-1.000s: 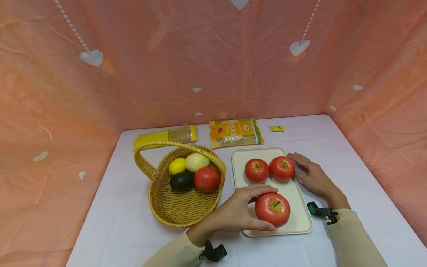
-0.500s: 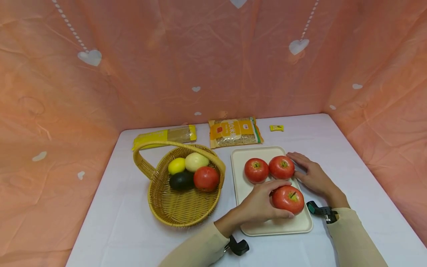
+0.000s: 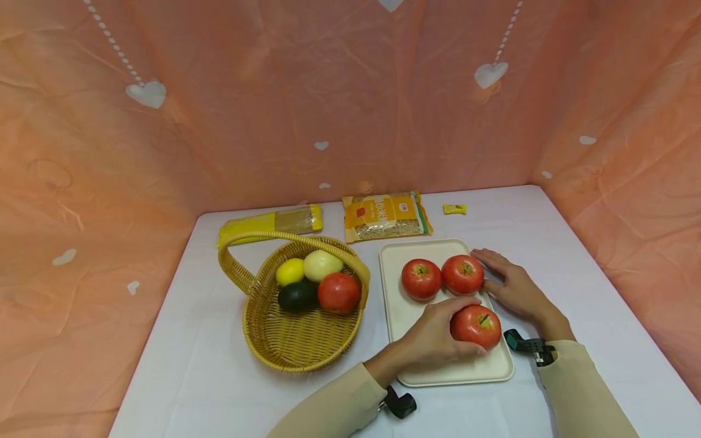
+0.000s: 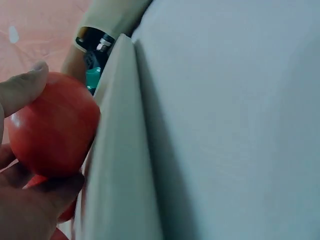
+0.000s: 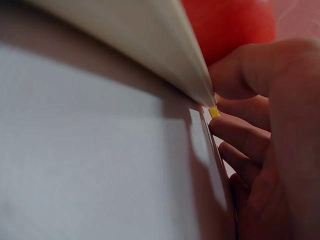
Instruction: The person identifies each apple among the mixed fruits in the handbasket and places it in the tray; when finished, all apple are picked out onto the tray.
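My left hand [image 3: 431, 337] grips a red apple [image 3: 476, 327] between thumb and fingers, over the front right part of the cream tray [image 3: 476, 372]. In the left wrist view, the thumb lies on one side of that apple [image 4: 55, 125] and the fingertips on the other. Two more apples stand side by side toward the tray's back, a left one [image 3: 420, 279] and a right one [image 3: 462, 274]. Beside the tray's right edge lies my right hand [image 3: 512, 291], its fingers extended. Its thumb touches the rim close to the right apple in the right wrist view.
Left of the tray stands a wicker basket [image 3: 301, 359] with an arched handle. Inside are a yellow lemon [image 3: 290, 272], a pale round vegetable [image 3: 323, 265], a dark oval one [image 3: 298, 297] and a red one [image 3: 339, 293]. Noodle packs [image 3: 387, 217] and a small yellow packet [image 3: 454, 209] lie behind.
My left hand has carried the apple rightward and slightly back across the tray, mostly in the first half second. The right hand and the other apples stay where they were.
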Tool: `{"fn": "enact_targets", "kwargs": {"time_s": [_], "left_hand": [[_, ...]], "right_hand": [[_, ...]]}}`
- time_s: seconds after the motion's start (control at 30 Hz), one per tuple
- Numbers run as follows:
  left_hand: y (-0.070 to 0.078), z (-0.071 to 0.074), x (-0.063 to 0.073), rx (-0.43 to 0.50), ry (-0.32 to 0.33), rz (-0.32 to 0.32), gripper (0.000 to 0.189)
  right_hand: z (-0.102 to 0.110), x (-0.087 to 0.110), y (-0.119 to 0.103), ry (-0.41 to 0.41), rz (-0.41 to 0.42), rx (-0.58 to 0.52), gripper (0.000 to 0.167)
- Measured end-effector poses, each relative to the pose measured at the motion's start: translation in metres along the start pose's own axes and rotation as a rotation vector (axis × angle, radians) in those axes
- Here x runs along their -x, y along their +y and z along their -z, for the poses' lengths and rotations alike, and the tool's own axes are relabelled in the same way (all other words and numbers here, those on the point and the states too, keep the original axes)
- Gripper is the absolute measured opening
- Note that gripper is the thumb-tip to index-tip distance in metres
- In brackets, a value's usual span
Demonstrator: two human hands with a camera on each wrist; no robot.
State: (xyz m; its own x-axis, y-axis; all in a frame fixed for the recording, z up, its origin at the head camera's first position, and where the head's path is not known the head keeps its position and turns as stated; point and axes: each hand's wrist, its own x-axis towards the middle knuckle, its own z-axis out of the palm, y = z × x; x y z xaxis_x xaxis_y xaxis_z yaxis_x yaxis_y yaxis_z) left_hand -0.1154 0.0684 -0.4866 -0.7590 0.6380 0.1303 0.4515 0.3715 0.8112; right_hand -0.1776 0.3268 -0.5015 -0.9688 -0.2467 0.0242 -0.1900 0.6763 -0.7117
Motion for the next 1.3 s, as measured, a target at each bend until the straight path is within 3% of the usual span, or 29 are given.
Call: {"fn": "enact_targets", "kwargs": {"time_s": [0.17,0.33,0.53,0.67,0.8,0.97,1.03,1.13,1.3], "left_hand": [[0.0,-0.005,0.0,-0.165,0.051,-0.033,0.08],[0.004,-0.002,0.002,-0.256,0.053,-0.039,0.088],[0.006,0.003,0.013,-0.276,0.086,-0.043,0.094],[0.012,0.016,0.029,-0.208,0.146,-0.083,0.079],[0.02,0.039,0.048,-0.05,0.151,-0.129,0.06],[0.027,0.076,0.08,0.272,0.078,-0.022,0.049],[0.027,0.094,0.094,0.356,0.058,0.017,0.046],[0.025,0.124,0.111,0.375,0.051,0.04,0.045],[0.02,0.18,0.131,0.267,0.099,0.123,0.045]], "right_hand": [[-0.002,-0.001,0.002,0.004,-0.003,0.01,0.066],[-0.002,0.0,0.002,0.0,-0.017,0.018,0.066],[-0.002,0.001,-0.001,-0.017,-0.039,0.011,0.068],[-0.003,0.001,-0.001,-0.017,-0.034,0.013,0.067],[-0.002,0.001,-0.001,-0.016,-0.039,0.019,0.067],[-0.001,0.001,-0.001,-0.02,-0.048,0.003,0.068],[-0.001,0.001,-0.001,-0.027,-0.048,0.0,0.068],[-0.001,0.001,0.0,-0.03,-0.049,0.006,0.068],[-0.001,0.0,0.002,-0.027,-0.046,0.009,0.069]]}}
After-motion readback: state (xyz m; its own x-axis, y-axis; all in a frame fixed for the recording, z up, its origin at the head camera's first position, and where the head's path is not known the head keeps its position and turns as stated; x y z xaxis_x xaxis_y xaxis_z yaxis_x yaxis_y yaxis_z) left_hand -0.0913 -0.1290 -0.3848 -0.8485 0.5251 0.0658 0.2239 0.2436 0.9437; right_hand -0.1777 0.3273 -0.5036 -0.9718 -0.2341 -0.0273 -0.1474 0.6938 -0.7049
